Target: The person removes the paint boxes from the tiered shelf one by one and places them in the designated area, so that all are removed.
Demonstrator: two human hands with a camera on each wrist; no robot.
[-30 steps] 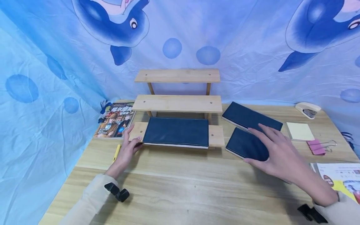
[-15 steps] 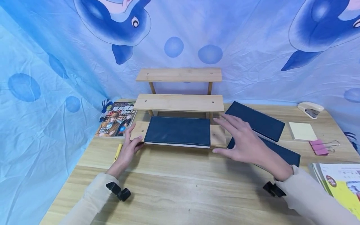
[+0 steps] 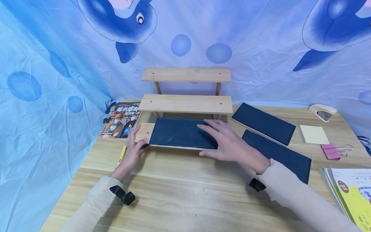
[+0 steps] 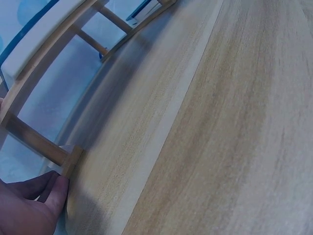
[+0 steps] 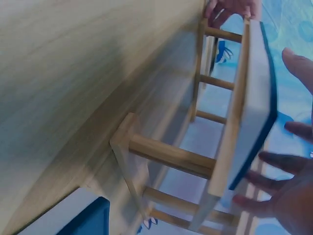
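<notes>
A three-tier wooden shelf (image 3: 185, 103) stands at the middle back of the table. Across its lowest tier lies a dark navy notebook (image 3: 176, 132) with white page edges. My left hand (image 3: 134, 154) grips the left end of that tier; in the left wrist view, the fingers (image 4: 55, 193) pinch the shelf's wooden foot (image 4: 73, 159). Over the notebook's right end is my right hand (image 3: 230, 143), fingers spread and thumb at the front edge. The right wrist view shows its thumb (image 5: 299, 68) apart from the notebook (image 5: 257, 88).
Two more navy notebooks, an upper one (image 3: 263, 124) and a lower one (image 3: 278, 156), lie to the right. Beyond them are a sticky-note pad (image 3: 314, 134), stapler (image 3: 323, 111), pink binder clips (image 3: 331, 151) and books (image 3: 352, 193). A magazine (image 3: 118, 120) and yellow pen (image 3: 122, 154) lie left.
My right hand has moved left from above the two loose notebooks to the right end of the notebook on the shelf. The left hand has kept its grip on the shelf.
</notes>
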